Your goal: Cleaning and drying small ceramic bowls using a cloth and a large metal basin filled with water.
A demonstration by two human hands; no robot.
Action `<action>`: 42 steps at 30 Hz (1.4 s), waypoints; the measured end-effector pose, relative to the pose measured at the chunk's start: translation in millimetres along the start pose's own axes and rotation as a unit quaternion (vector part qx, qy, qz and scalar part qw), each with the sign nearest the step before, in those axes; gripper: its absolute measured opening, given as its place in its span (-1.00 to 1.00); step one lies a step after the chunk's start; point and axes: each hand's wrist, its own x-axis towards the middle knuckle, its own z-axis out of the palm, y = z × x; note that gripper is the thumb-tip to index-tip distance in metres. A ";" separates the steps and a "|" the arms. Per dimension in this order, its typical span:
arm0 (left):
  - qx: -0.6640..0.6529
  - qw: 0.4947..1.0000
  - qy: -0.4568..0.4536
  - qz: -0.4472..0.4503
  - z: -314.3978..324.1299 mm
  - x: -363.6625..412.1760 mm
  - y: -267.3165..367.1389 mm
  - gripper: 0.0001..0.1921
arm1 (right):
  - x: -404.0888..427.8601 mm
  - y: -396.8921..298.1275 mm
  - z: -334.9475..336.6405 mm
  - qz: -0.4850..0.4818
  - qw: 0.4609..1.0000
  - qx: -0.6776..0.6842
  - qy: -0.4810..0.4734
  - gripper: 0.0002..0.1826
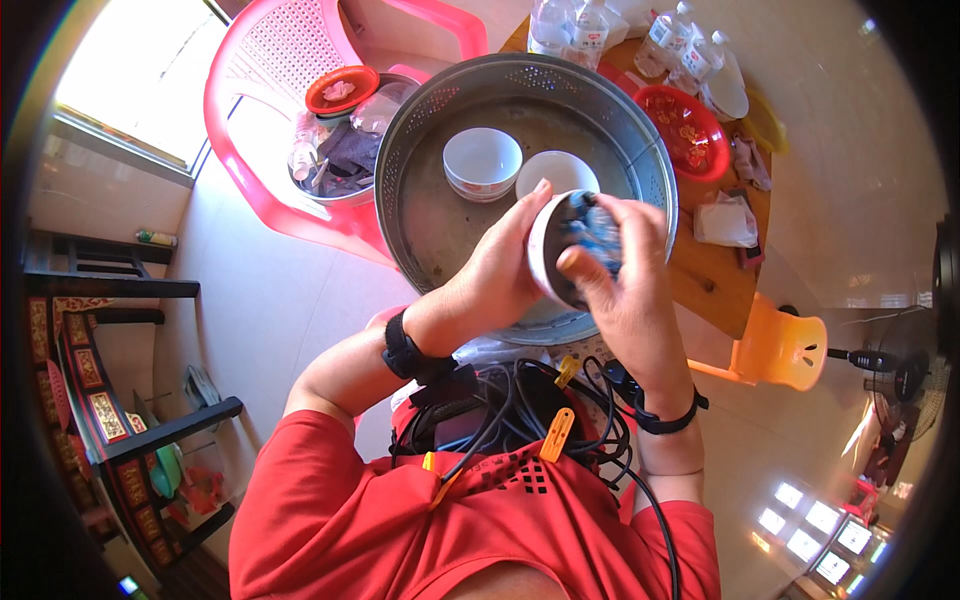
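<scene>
My left hand (495, 262) grips a white bowl (541, 251) by its outer side, tilted above the near right part of a large round metal basin (390, 187) with a perforated wall. Blurred by motion, my right hand (634, 262) is at the bowl's mouth with a blue cloth (592, 229) between fingers and bowl; the cloth's exact kind cannot be told. Inside the basin stand a small stack of white bowls (482, 161) and, to its right, another white bowl (559, 174), partly covered by my left fingertips and the held bowl.
Left of the basin, a pink plastic chair (247, 172) bears a container of mixed items and a red dish (342, 88). At the right, a wooden table (709, 277) holds plastic bottles (664, 41), a red patterned tray (682, 133) and tissues (725, 221). Black cables (510, 390) lie across my lap.
</scene>
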 end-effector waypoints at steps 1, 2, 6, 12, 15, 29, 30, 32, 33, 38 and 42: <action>-0.012 0.998 -0.057 0.009 -6.8 1.3 0.5 -0.50 | -0.5 1.1 1.0 -0.028 0.997 0.044 -0.053 -0.21; -0.032 0.998 -0.050 -0.004 -13.2 0.2 0.8 -0.49 | -5.8 -1.1 -1.1 -0.014 0.989 0.065 -0.135 -0.07; 0.078 0.996 0.007 0.044 1.6 -10.4 0.9 -0.47 | -7.3 -9.8 1.1 -0.012 0.988 -0.022 -0.150 -0.04; 0.259 0.957 0.042 0.121 -53.4 2.0 -16.3 -0.51 | 2.1 -8.8 -4.0 -0.071 0.982 -0.025 -0.172 -0.38; 0.604 0.706 -0.053 0.366 -21.9 -11.7 -8.0 -0.46 | 2.6 -6.1 -10.7 -0.064 0.981 0.061 -0.174 -0.56; 0.357 0.898 0.231 0.114 -24.8 -9.3 81.7 -0.49 | 49.6 40.9 -7.6 0.040 0.985 0.055 -0.158 -0.71; 0.449 0.862 0.179 0.154 -58.2 -6.7 94.4 -0.51 | 59.7 40.5 1.0 0.006 0.981 -0.002 -0.195 -0.73; 0.575 0.799 0.105 0.144 -102.7 1.0 116.1 -0.48 | 67.6 52.4 15.5 -0.109 0.964 -0.107 -0.216 -0.72; 0.687 0.718 0.018 0.112 -112.3 1.2 124.8 -0.45 | 70.8 62.4 21.2 -0.203 0.928 -0.218 -0.223 -0.70; 0.554 0.711 0.430 -0.049 -38.3 17.8 110.1 -0.30 | 78.2 89.2 49.2 -0.228 0.882 -0.293 -0.291 -0.59; 0.519 0.764 0.374 -0.082 -56.5 23.2 122.3 -0.41 | 76.3 96.1 62.6 -0.259 0.883 -0.306 -0.246 -0.75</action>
